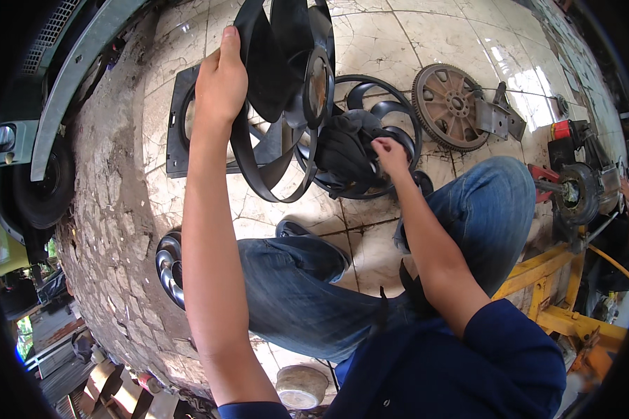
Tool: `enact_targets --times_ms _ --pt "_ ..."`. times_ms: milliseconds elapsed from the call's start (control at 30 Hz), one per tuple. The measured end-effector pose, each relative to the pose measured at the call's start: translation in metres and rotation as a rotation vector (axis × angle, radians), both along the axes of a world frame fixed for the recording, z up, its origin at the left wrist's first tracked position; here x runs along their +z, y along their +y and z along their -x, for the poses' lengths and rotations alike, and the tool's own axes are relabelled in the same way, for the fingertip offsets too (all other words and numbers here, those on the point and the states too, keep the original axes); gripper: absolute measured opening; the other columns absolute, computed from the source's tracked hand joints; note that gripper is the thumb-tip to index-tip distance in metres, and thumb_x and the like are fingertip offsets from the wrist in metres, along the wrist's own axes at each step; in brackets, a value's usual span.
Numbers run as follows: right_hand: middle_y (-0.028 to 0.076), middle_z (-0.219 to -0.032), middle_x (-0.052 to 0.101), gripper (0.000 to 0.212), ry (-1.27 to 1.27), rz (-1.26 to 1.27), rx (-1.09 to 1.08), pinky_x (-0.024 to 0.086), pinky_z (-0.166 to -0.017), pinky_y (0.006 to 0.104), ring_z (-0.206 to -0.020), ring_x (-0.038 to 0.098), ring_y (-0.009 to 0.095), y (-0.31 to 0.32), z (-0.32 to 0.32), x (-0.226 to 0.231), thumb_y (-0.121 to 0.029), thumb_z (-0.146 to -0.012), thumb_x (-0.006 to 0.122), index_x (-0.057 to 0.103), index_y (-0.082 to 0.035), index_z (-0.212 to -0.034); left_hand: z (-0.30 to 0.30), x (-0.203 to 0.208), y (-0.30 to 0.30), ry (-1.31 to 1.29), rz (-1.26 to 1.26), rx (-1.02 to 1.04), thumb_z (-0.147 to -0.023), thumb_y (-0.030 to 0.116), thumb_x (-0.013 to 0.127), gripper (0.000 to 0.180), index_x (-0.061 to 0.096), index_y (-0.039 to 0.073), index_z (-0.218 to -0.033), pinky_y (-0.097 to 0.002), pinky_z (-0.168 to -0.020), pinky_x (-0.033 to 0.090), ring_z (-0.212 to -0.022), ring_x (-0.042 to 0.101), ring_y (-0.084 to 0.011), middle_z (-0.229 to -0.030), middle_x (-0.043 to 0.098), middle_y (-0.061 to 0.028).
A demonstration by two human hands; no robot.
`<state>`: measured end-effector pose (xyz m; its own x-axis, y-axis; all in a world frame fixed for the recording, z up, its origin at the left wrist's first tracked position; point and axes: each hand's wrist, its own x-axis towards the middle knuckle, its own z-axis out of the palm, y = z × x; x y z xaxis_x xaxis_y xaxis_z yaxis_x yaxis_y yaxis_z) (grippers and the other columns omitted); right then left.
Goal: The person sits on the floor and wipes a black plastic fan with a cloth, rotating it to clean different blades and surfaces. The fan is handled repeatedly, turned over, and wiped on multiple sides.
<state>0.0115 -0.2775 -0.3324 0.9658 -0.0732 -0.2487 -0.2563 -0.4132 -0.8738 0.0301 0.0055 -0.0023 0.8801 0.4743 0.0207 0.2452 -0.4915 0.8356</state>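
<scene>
My left hand (222, 84) is closed on the outer ring of a black plastic radiator fan (265, 87), which it holds up on edge with the blades facing right. Lower down, my right hand (391, 155) has its fingers pinched at a bunched black cloth (346, 150). The cloth lies over a second black ringed fan (390, 107) on the tiles, hiding part of its blades. Behind the raised fan sits a square black fan shroud (177, 136), partly covered by my left hand and the fan.
A rusty toothed flywheel (444, 115) and a metal bracket (493, 119) lie at the far right. Another black fan part (166, 269) rests left of my knee. A yellow metal frame (531, 279) stands to the right, a round tub (302, 385) near me, and a vehicle tyre (45, 183) at left.
</scene>
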Motion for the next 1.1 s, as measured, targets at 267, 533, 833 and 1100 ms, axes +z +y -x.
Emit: enact_targets --times_ms 267,533,833,1100 --pt "0.015 -0.101 0.071 0.03 -0.12 -0.03 0.085 0.052 -0.083 0.0364 -0.093 0.068 0.028 0.028 0.013 0.03 -0.032 -0.093 0.067 0.072 -0.005 -0.105 0.005 0.009 -0.015 0.005 -0.023 -0.018 -0.097 0.064 0.033 0.079 0.066 -0.005 -0.117 -0.0412 -0.103 0.041 -0.116 0.06 -0.038 -0.113 0.067 -0.0268" --pt "0.012 -0.103 0.072 0.033 -0.149 0.355 0.431 0.052 -0.086 0.0431 -0.099 0.067 0.034 0.039 0.02 0.048 -0.026 -0.081 0.077 0.07 -0.007 -0.108 0.007 0.019 -0.023 0.015 -0.051 -0.033 -0.098 0.063 0.034 0.079 0.066 -0.007 -0.115 -0.041 -0.102 0.042 -0.113 0.062 -0.0385 -0.109 0.067 -0.0297" --pt "0.015 -0.09 0.071 0.019 -0.144 0.561 0.447 0.054 -0.081 0.0462 -0.09 0.068 0.036 0.052 -0.003 0.112 -0.028 -0.086 0.069 0.076 -0.011 -0.09 -0.001 -0.001 -0.011 -0.045 -0.051 0.004 -0.097 0.065 0.04 0.079 0.065 -0.007 -0.118 -0.0409 -0.103 0.041 -0.12 0.058 -0.041 -0.117 0.063 -0.0329" --pt "0.02 -0.086 0.069 0.019 -0.464 0.356 0.228 0.052 -0.076 0.0506 -0.082 0.067 0.039 0.051 -0.003 0.152 -0.019 -0.092 0.062 0.064 -0.001 -0.092 0.002 0.005 -0.013 -0.092 -0.089 0.023 -0.101 0.059 0.038 0.078 0.062 -0.015 -0.112 -0.0402 -0.09 0.045 -0.094 0.064 -0.035 -0.095 0.067 -0.0299"
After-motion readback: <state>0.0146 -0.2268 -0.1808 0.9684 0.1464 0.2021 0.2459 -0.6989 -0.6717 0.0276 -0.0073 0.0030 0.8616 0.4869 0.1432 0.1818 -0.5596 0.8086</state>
